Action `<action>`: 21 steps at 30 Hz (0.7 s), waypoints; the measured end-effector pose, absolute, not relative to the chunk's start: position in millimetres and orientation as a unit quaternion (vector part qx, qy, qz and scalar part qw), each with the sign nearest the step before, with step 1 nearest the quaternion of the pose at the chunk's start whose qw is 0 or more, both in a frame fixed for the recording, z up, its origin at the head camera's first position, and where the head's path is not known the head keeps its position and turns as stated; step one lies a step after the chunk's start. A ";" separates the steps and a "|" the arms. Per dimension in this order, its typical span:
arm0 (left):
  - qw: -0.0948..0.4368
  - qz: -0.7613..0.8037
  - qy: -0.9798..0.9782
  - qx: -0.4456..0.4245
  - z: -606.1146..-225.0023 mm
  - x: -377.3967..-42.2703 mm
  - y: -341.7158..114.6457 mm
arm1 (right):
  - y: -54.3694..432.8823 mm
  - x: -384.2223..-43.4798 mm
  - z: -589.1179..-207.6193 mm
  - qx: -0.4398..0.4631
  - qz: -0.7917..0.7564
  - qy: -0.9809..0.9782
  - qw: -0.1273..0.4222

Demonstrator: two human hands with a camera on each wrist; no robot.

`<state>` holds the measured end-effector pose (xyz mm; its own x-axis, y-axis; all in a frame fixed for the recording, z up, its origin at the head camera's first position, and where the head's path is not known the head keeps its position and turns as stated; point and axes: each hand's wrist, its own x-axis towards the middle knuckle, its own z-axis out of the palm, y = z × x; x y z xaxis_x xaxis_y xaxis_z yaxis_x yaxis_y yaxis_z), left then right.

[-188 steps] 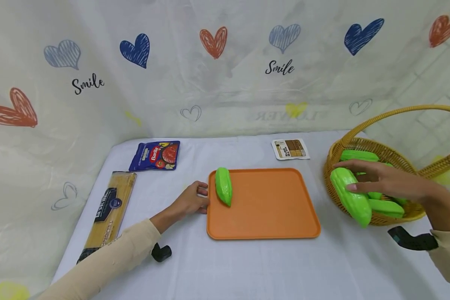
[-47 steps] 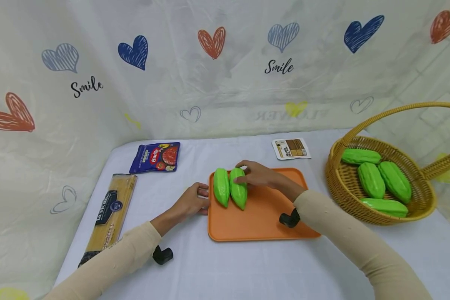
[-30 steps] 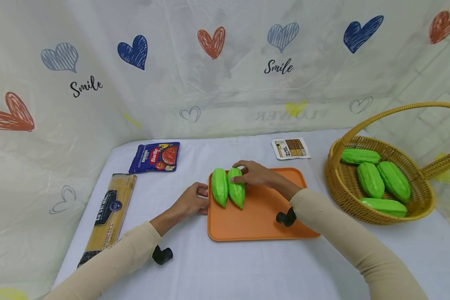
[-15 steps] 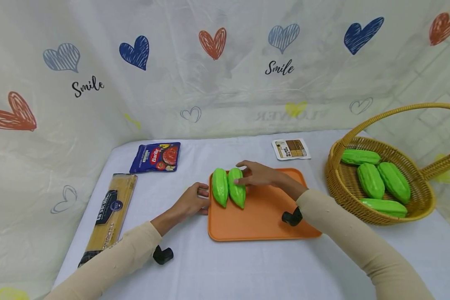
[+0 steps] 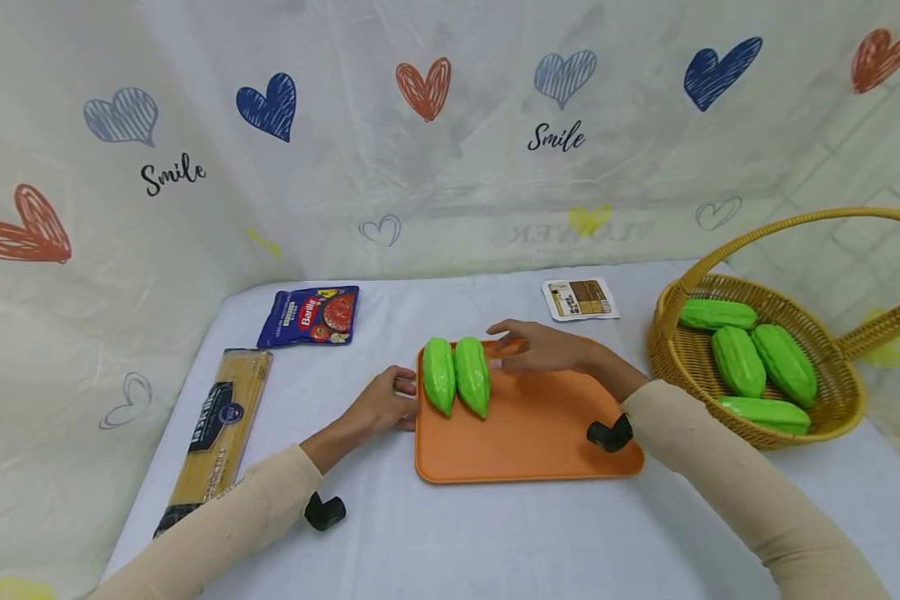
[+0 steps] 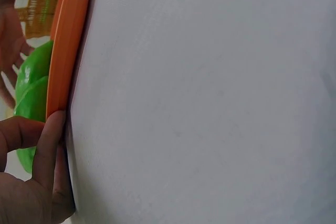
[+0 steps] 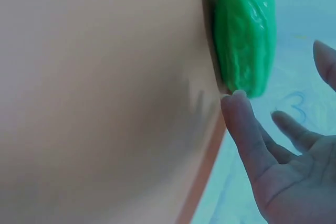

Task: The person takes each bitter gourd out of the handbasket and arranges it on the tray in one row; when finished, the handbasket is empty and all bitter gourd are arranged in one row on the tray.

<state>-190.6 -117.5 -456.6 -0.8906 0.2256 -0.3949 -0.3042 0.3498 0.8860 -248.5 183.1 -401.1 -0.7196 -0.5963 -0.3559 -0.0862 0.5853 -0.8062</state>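
Two bright green, ridged toy gourds lie side by side at the left end of the orange tray point(image 5: 525, 450): the left gourd point(image 5: 439, 379) and the right gourd point(image 5: 472, 379). Their pointed ends face me. My left hand point(image 5: 378, 404) holds the tray's left rim, its bent fingers against the edge; the left wrist view shows fingertips point(image 6: 55, 121) at the rim. Over the tray, just right of the right gourd, my right hand point(image 5: 543, 348) has its fingers spread and holds nothing. In the right wrist view its fingertips come close to a green gourd point(image 7: 245, 35).
A wicker basket point(image 5: 663, 367) with a tall handle stands at the right, with several green gourds point(image 5: 783, 362) inside. A blue Barilla pouch point(image 5: 309, 317) and a spaghetti pack point(image 5: 221, 425) lie at the left. Behind the tray is a small white-and-brown packet point(image 5: 581, 299).
My right hand brought a second gourd from the basket and set it beside the first on the tray. It has since released it and drawn slightly right. My left hand stayed at the rim.
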 end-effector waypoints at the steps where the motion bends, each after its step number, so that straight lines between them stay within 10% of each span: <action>1: 0.232 0.570 0.788 -0.025 -456.4 -190.5 -117.4 | 186.3 -248.1 -399.6 -0.207 -0.409 0.830 0.317; 21: 0.231 0.570 0.788 -0.024 -458.1 -190.4 -117.3 | 259.0 -221.8 -358.2 -0.255 -0.379 0.839 0.296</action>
<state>-190.4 -117.3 -458.1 -0.8925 0.2257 -0.3904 -0.3003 0.3484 0.8879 -221.8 259.0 -358.2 -0.6942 -0.6527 -0.3036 -0.2034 0.5824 -0.7870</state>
